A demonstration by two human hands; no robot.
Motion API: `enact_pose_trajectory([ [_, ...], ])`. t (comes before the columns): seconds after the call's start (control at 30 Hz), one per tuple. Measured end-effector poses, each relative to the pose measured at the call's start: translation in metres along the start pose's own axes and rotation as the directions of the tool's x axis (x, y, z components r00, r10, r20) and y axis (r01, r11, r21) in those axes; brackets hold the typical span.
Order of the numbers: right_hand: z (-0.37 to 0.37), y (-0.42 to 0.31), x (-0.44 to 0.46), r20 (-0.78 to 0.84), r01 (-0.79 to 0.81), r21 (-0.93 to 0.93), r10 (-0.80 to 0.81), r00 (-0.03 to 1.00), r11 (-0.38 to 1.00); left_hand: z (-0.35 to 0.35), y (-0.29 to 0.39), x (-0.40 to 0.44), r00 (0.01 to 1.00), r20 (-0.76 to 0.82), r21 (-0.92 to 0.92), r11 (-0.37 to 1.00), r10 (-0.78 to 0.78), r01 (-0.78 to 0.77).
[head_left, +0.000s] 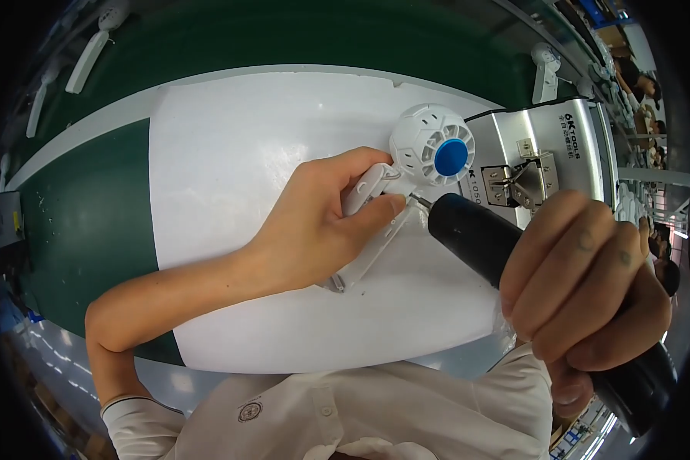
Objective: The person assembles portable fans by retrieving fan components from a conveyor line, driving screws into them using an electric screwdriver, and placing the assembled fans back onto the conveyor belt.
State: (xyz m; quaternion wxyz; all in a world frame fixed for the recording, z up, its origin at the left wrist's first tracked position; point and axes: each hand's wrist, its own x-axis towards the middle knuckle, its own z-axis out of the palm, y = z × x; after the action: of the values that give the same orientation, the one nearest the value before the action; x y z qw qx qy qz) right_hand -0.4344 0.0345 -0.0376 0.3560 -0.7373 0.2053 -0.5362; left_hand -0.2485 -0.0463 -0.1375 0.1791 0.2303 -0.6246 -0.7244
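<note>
My left hand [314, 211] grips a white handheld fan [429, 126] by its handle, fingers wrapped around it above the white work surface. The fan's round head has slots and a blue centre disc, and it points away from me to the right. In my right hand [586, 284] is a black electric screwdriver [475, 238], held tilted. Its metal bit meets the fan near the neck, close beside my left thumb. Whether a screw sits under the bit is too small to tell. My left palm and fingers hide part of the handle.
A silver screw-feeding machine [579, 146] marked 6K TOOLS stands to the right of the fan. White board [230, 322] covers the bench in front of me. On the green belt [284, 38] beyond, other white fans [92, 57] lie at the left and right. People sit along the far right.
</note>
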Motion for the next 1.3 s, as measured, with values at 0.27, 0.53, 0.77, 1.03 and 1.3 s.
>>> enact_pose_trajectory([
  [0.27,-0.026,-0.046,-0.021,-0.091,0.040,-0.018,-0.041,0.995,0.999,0.009,0.008,0.013,0.998,-0.012,0.261,0.963,-0.070,0.070],
  [0.53,-0.052,-0.046,-0.020,-0.393,-0.194,-0.210,0.099,0.914,0.958,0.020,0.007,0.020,0.995,-0.021,0.208,0.973,-0.100,0.102],
  [0.77,-0.050,-0.024,-0.016,-0.261,-0.059,-0.005,0.055,0.964,0.998,0.017,0.009,0.020,0.996,-0.018,0.169,0.982,-0.085,0.087],
  [1.03,-0.043,0.002,-0.020,-0.151,-0.002,0.030,0.007,0.988,1.000,0.027,-0.001,0.032,1.000,-0.013,0.166,0.986,-0.009,0.011],
  [1.3,-0.056,-0.003,-0.031,-0.145,0.062,0.065,-0.052,0.988,0.996,0.042,-0.007,0.049,0.999,-0.017,0.170,0.985,0.028,-0.024],
])
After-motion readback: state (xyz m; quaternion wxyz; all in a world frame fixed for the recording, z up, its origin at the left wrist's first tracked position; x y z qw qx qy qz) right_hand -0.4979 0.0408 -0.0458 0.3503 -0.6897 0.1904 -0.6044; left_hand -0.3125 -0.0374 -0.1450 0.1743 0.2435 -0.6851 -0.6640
